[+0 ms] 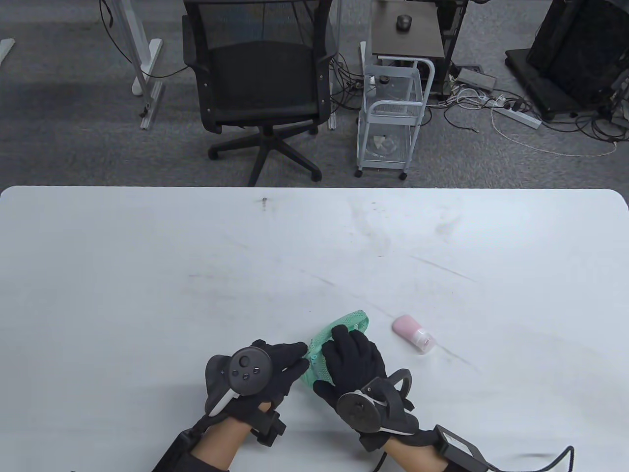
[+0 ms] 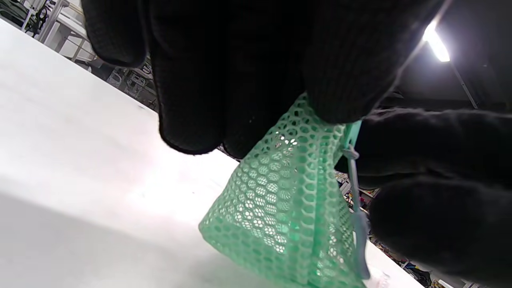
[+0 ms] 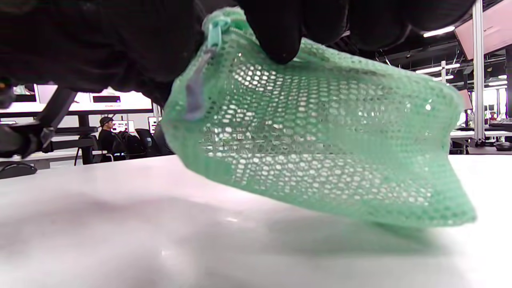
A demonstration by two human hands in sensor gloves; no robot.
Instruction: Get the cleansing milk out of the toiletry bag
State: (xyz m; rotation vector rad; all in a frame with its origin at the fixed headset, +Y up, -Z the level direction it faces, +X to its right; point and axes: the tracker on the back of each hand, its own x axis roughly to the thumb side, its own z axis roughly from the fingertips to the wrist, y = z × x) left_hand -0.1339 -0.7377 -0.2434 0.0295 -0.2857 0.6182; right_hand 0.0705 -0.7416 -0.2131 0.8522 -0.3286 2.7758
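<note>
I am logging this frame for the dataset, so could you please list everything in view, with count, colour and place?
Toiletry bag: one, green mesh, near table edge, gripped by both hands.
Cleansing milk bottle: one, pink, lying on the table right of the bag.
Table: one, white.
Office chair: one, black, beyond the table.
Trolley: one, white, right of the chair.
Power strip: one, white, on the floor.
Left hand: black glove, at the bag's left end.
Right hand: black glove, on top of the bag.

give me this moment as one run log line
left hand: grips mesh toiletry bag | right hand: holds bag top | pink bottle: lies on table, right of bag
</note>
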